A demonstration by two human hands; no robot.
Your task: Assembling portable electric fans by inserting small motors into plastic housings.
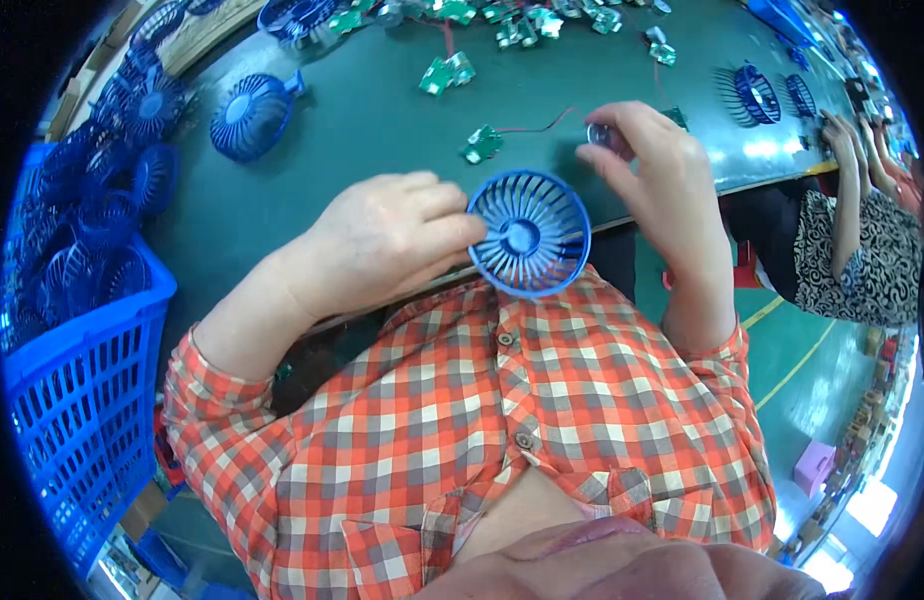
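Observation:
My left hand grips a round blue fan grille by its left rim, holding it just above the near edge of the dark green table. My right hand is raised to the right of the grille and pinches a small silvery motor between thumb and fingers. A thin red wire runs from the motor to a small green circuit board lying on the table behind the grille.
A blue plastic crate full of blue fan grilles stands at my left. Another blue fan housing lies on the table, and several green circuit boards are scattered at the back. A person in a patterned top works at the right.

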